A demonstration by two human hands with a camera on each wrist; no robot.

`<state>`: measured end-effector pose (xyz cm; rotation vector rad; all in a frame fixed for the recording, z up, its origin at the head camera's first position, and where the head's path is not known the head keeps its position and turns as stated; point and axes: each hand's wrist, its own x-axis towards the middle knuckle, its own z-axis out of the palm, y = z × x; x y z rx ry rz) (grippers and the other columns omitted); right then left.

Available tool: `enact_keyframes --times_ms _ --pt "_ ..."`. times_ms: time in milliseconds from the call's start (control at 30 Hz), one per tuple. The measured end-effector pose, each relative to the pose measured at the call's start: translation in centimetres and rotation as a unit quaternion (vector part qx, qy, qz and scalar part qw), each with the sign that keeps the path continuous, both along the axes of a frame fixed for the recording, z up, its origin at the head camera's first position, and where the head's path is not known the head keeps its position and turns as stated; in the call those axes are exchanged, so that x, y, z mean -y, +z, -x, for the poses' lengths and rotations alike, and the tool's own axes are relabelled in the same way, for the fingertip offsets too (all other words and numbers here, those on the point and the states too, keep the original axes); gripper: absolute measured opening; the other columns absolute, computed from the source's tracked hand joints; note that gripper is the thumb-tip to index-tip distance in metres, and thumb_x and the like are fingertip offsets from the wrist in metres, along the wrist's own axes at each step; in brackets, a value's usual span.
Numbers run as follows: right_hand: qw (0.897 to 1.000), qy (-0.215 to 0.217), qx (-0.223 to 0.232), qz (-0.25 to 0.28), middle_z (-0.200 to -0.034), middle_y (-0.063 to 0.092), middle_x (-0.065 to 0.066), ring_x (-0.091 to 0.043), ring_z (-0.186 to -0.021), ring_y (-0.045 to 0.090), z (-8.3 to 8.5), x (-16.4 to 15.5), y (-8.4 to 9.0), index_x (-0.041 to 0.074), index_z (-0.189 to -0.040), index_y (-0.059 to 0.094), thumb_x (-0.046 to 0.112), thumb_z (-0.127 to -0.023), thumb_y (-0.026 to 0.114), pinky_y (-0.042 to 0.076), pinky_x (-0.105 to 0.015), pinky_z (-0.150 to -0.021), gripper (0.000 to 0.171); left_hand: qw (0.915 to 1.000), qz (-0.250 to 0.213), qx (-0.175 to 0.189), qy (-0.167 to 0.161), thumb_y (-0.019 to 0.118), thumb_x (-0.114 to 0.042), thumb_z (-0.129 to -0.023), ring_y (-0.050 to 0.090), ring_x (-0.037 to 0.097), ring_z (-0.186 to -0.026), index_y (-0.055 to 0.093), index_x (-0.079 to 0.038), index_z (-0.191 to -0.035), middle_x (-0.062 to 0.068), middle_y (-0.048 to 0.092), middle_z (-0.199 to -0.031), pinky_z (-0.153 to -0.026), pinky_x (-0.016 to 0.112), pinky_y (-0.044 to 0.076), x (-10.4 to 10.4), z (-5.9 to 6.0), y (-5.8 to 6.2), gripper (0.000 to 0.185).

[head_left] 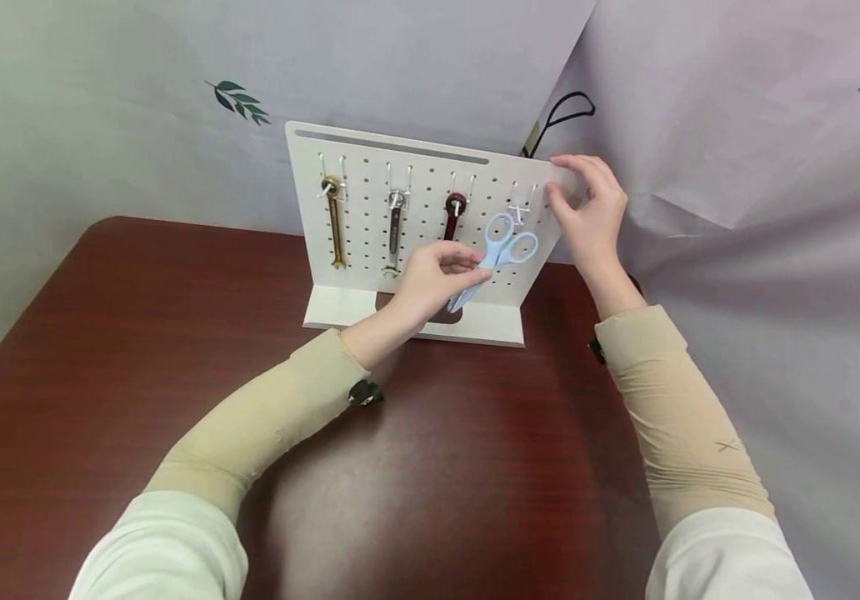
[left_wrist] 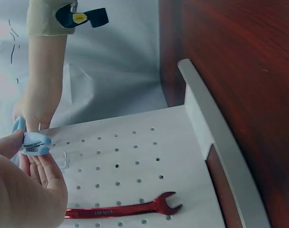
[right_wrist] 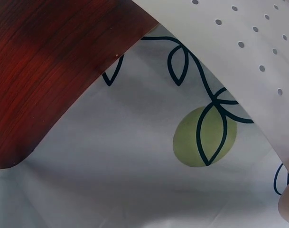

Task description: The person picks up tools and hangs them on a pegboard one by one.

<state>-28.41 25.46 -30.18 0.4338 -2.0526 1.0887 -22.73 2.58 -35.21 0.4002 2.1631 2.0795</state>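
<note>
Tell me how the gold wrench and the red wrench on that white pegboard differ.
The gold wrench hangs at the pegboard's left end; the red wrench hangs third along, beside the blue scissors. The gold one shows fully; the left hand covers the red one's lower end. Both hang upright from hooks.

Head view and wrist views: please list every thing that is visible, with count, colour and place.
Pegboard: one, white, upright on the table against the backdrop.
Wrenches: three on hooks; gold at left, silver in the middle, red beside it.
Scissors: one, light blue, in front of the board's right part, near an empty hook.
Table: one, dark red wood.
Backdrop: pale sheet with leaf prints.
Left hand: pinches the scissors.
Right hand: holds the pegboard's upper right edge.
</note>
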Motion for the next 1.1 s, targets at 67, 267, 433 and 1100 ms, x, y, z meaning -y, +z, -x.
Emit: enact_keyframes --times_ms 67,267,433,1100 --pt "1.0 0.001 -0.001 -0.001 -0.115 0.074 -0.023 0.006 -0.107 0.06 0.0 0.0 0.0 -0.004 -0.117 0.077 -0.003 -0.093 0.074 0.049 -0.016 -0.101 0.024 0.9999 -0.01 -0.004 0.012 0.084 -0.007 -0.091 0.074 0.018 -0.092 0.076 0.004 -0.115 0.021 0.079 -0.112 -0.08 0.023 0.059 -0.5 0.3 0.2 0.028" --pt "1.0 -0.005 0.004 -0.002 -0.116 0.075 -0.021 -0.001 -0.109 0.063 -0.2 0.1 0.1 -0.003 -0.118 0.077 -0.002 -0.093 0.075 0.049 -0.016 -0.101 0.025 0.9985 -0.026 -0.01 0.047 0.085 -0.006 -0.09 0.076 0.024 -0.094 0.077 0.004 -0.113 0.023 0.078 -0.113 -0.084 0.025 0.061 -1.6 0.9 0.6 0.027" --pt "1.0 -0.007 0.009 0.007 -0.115 0.075 -0.019 -0.007 -0.11 0.065 -0.2 0.0 0.2 -0.001 -0.116 0.078 -0.001 -0.093 0.075 0.049 -0.015 -0.1 0.023 0.9973 -0.032 -0.004 0.066 0.084 -0.003 -0.089 0.076 0.025 -0.095 0.077 0.005 -0.113 0.023 0.078 -0.113 -0.087 0.027 0.062 -2.2 1.5 0.2 0.026" --pt "1.0 0.005 -0.007 -0.006 -0.116 0.074 -0.022 -0.009 -0.11 0.064 -0.2 -0.1 -0.1 -0.004 -0.117 0.077 -0.004 -0.093 0.074 0.049 -0.016 -0.101 0.024 0.9926 -0.04 -0.014 0.114 0.084 0.0 -0.089 0.077 0.033 -0.098 0.077 0.008 -0.108 0.027 0.078 -0.109 -0.087 0.026 0.063 -3.8 3.2 -1.8 0.022"
